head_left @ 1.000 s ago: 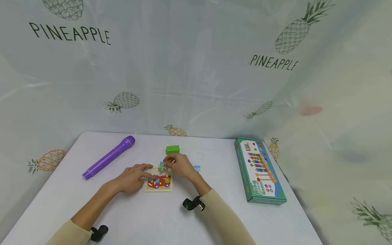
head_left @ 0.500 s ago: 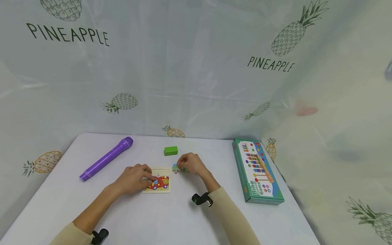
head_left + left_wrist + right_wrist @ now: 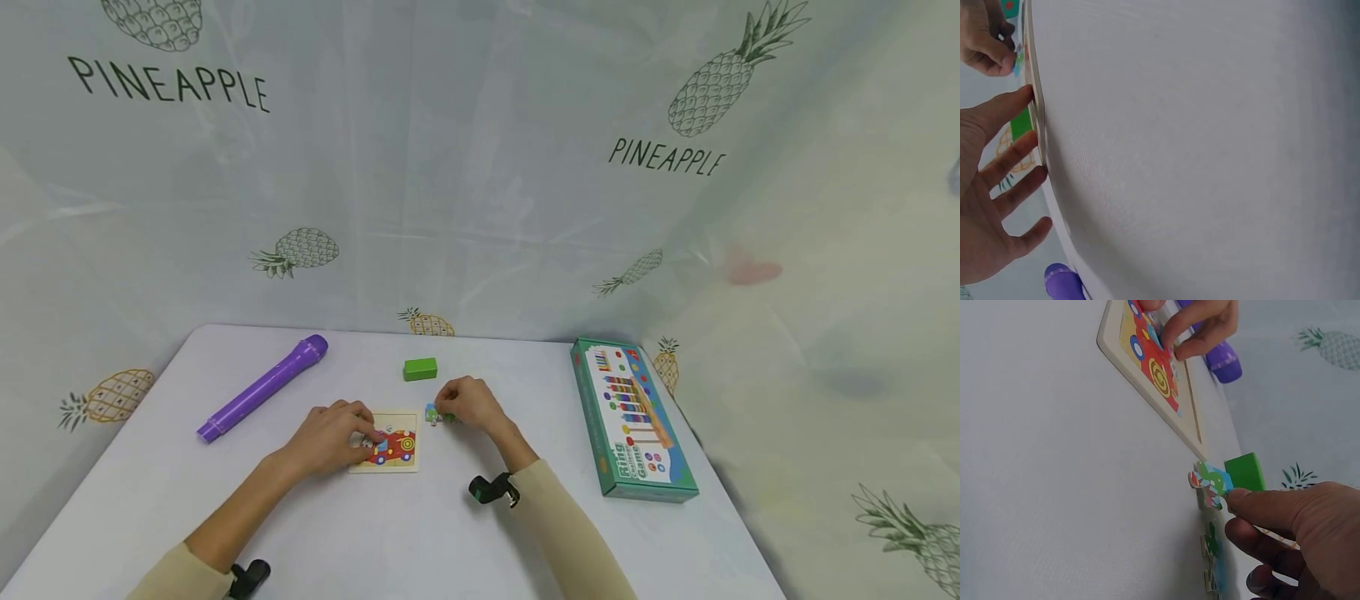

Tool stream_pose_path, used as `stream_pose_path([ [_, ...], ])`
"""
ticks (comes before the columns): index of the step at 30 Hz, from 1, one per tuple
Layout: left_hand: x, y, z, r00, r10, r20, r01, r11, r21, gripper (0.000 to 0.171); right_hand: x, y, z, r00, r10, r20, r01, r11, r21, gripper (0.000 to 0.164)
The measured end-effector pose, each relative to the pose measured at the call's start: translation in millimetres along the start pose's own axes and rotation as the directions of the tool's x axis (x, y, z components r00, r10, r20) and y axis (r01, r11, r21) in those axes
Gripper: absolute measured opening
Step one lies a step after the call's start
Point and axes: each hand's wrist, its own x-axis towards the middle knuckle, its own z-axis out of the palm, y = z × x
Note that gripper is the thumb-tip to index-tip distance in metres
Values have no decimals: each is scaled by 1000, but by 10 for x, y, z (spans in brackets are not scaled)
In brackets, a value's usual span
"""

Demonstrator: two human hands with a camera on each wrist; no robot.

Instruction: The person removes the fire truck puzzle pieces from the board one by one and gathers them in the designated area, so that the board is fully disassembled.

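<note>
Past the board's edge [image 3: 1147, 389] — narrow gap; right hand [image 3: 471, 402] pinches piece [image 3: 1215, 481].

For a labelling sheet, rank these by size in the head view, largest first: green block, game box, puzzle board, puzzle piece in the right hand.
Game box
Puzzle board, partly covered by the left hand
Green block
Puzzle piece, partly hidden by the right hand
</note>
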Motion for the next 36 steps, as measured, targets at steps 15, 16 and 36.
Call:
stream_pose_path([
  [15, 6, -35, 17, 1000, 11, -3, -11, 1000, -2, 19, -5, 2, 6, 1000, 15, 12, -15, 1000, -15, 9],
  [16, 6, -34, 16, 1000, 11, -3, -11, 1000, -4, 19, -1, 1, 9, 1000, 17, 12, -16, 1000, -19, 9],
  [36, 10, -33, 19, 1000, -7, -2, 7, 1000, -9, 18, 16, 21, 62, 999, 45, -27, -46, 997, -56, 7],
])
